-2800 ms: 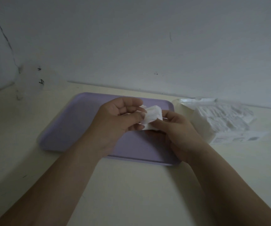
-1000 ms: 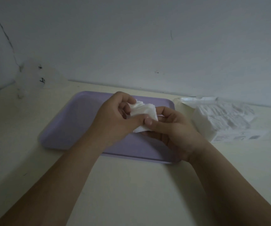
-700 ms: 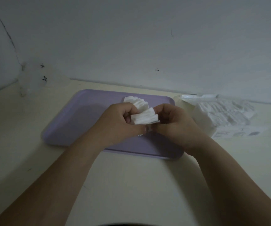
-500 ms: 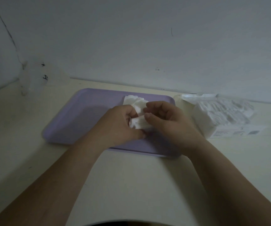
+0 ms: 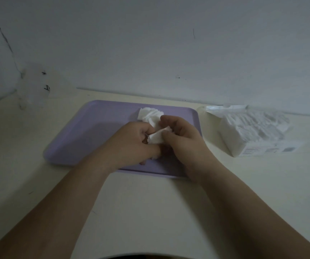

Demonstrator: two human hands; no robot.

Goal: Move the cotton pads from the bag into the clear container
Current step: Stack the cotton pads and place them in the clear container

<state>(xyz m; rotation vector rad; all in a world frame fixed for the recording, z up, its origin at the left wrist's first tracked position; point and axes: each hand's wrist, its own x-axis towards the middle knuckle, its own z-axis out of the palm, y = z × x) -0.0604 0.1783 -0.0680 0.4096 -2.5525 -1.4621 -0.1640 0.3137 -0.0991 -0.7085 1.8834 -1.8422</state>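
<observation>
My left hand and my right hand meet over the lilac tray, and both pinch a small stack of white cotton pads between them. Just behind the hands, more cotton pads lie fanned out on the tray. The clear plastic bag, full of white pads, lies on the table to the right of the tray. A hazy clear container stands at the far left against the wall.
A pale wall runs close behind the tray. The cream table stretches toward me under both forearms.
The hands have lowered toward the tray and turned the stack of pads. A fanned pile of pads, unseen one second ago, now lies on the tray behind them.
</observation>
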